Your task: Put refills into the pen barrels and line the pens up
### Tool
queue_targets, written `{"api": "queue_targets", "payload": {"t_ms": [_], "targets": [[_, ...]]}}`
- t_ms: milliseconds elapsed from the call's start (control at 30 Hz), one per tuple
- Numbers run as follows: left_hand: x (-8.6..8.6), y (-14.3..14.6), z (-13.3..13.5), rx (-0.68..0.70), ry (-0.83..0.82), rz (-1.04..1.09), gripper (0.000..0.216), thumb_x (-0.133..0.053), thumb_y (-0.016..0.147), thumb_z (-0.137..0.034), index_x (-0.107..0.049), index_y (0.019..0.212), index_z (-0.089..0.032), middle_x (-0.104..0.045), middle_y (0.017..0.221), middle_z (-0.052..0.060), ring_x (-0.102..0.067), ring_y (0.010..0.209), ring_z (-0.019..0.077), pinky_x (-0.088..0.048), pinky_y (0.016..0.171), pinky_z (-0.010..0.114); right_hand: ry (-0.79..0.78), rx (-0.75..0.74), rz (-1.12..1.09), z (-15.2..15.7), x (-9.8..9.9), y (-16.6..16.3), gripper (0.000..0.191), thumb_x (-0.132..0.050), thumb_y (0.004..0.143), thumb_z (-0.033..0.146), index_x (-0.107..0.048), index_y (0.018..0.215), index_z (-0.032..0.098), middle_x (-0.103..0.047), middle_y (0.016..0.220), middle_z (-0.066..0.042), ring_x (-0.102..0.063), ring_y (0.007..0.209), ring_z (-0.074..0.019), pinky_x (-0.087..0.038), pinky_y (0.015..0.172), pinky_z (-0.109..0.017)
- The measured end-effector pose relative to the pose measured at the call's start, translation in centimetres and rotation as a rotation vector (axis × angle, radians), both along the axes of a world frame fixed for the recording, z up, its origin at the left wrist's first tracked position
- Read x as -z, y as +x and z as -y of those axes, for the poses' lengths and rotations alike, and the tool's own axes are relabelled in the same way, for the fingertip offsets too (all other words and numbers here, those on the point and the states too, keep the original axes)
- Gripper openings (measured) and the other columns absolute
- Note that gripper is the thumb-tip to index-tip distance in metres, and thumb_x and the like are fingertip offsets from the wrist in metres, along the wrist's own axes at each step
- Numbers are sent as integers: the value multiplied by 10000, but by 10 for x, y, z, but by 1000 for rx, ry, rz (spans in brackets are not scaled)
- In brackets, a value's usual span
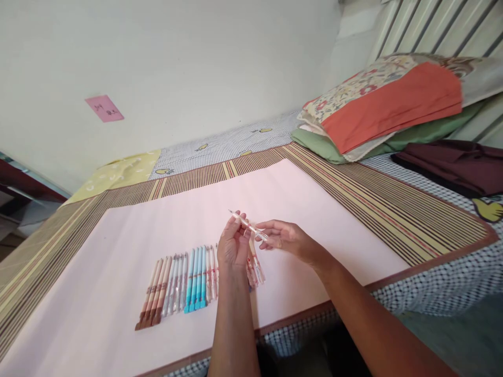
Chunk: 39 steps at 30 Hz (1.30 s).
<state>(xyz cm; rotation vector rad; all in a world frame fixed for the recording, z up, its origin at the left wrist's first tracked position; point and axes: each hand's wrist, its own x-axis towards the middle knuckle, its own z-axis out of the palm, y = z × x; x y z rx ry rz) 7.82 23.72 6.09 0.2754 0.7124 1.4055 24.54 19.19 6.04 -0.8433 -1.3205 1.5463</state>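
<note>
A slim white pen with reddish marks (251,227) is held up in front of me, its tip pointing to the upper left. My left hand (234,242) grips it near the tip end, between thumb and fingers. The fingers of my right hand (288,238) are closed around its rear end. Below lies a row of pens: brown-and-cream ones (155,293), clear greyish ones (175,283), blue ones (196,280) and clear ones with red marks (212,275). More red-marked pens (256,269) show to the right of my left forearm, which hides part of the row.
The pens lie on a large pale pink sheet (314,225) over a striped mat (353,193). Folded bedding with an orange band (396,110) and a dark maroon cloth (456,165) sit at the right. A pink note (104,108) is on the wall behind.
</note>
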Motion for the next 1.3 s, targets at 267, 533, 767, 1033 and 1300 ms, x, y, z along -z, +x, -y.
{"api": "queue_targets", "payload": {"t_ms": [267, 533, 767, 1033, 1300], "targets": [[-4, 0, 3, 55, 0, -27, 209, -685, 757, -50, -729, 947, -124, -749, 887, 79, -674, 766, 112, -532, 734, 211, 9, 152, 164, -9, 22, -1, 323, -652, 882, 418, -722, 1068, 163, -667, 711, -18, -599, 643, -127, -448, 603, -259], [-1, 8, 7, 177, 72, -211, 303, -800, 654, -181, -743, 947, -126, -752, 879, 78, -646, 709, 108, -496, 678, 222, -41, 140, 127, -7, 18, -11, 313, -775, 750, 368, -702, 960, 148, -627, 705, 11, -534, 558, -92, -403, 525, -238], [-11, -24, 1, -70, 143, -651, 440, -845, 621, -344, -722, 991, -140, -756, 972, 115, -682, 820, 179, -495, 771, 316, -39, 200, 334, -2, 21, -9, 209, -706, 750, 269, -637, 912, 156, -591, 679, 32, -546, 532, -99, -422, 503, -235], [-3, -45, -2, -154, 114, -561, 351, -792, 682, -369, -710, 931, -135, -745, 845, 77, -670, 699, 132, -493, 698, 270, -14, 133, 694, 9, 29, -17, 263, -602, 743, 120, -531, 982, 204, -609, 665, 57, -596, 477, -109, -409, 479, -224], [-7, -31, 0, -136, 98, -538, 349, -790, 660, -383, -712, 891, -133, -737, 815, 74, -656, 671, 126, -478, 669, 260, 15, 123, 792, 11, 25, -23, 317, -614, 718, 92, -504, 989, 215, -618, 656, 53, -591, 475, -114, -409, 478, -232]]}}
